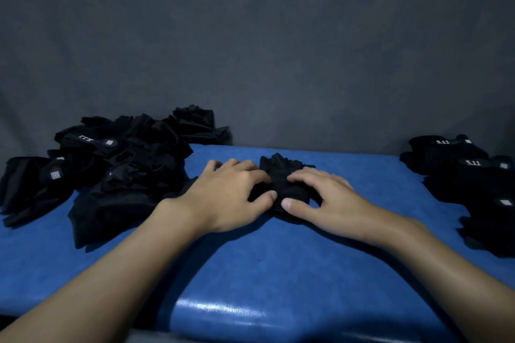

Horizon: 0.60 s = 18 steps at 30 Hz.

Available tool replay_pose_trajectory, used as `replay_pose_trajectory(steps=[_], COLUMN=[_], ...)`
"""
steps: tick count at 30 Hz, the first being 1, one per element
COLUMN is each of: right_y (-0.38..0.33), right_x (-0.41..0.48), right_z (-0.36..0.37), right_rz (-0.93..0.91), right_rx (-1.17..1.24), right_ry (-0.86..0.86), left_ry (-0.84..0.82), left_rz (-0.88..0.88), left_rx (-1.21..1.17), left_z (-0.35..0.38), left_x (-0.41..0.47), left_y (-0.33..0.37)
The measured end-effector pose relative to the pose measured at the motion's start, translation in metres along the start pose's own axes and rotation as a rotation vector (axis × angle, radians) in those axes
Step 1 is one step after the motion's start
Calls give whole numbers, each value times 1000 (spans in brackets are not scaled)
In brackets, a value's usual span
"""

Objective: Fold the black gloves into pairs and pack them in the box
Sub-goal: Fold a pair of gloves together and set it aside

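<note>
A black glove bundle point(284, 175) lies in the middle of the blue table point(278, 273). My left hand point(231, 198) grips its left side, thumb and curled fingers on the fabric. From the other side my right hand point(323, 198) holds it, thumb at the near edge and fingers over the top. The glove's finger ends stick out beyond both hands toward the far edge. A loose heap of black gloves point(119, 170) lies at the left. No box is in view.
Black gloves with white 5.11 labels point(471, 178) lie in a row along the right edge. A grey cloth backdrop point(278, 50) hangs behind the table. The near part of the blue table surface is glossy.
</note>
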State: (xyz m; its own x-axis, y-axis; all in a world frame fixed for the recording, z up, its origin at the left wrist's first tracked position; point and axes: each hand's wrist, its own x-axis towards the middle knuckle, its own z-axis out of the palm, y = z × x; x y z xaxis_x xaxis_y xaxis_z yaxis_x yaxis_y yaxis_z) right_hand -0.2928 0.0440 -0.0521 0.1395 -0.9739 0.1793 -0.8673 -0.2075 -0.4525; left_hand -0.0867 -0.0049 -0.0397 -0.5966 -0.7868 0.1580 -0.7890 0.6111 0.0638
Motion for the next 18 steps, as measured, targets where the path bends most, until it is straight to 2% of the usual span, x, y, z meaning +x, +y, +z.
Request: replay_pose_trajectory(steps=[4,7,9,13,18], right_y=[9,14,14,14,14], right_x=[12,17,17,17,24], right_z=[0,-1,-1,2,4], right_rz=[30,18,-23,-100,-94], right_rx=[-9,3,19,-60,-89], right_ry=[-38,39,79,28,9], left_ry=[-61,-110,-108,-94,-84], left_rz=[-35,-69,-81,-88,-79], left_rx=[77,92,106,123,163], left_z=[0,1,2,4,6], left_x=[4,9,12,14,8], left_y=[0,-1,-2,-7,-26])
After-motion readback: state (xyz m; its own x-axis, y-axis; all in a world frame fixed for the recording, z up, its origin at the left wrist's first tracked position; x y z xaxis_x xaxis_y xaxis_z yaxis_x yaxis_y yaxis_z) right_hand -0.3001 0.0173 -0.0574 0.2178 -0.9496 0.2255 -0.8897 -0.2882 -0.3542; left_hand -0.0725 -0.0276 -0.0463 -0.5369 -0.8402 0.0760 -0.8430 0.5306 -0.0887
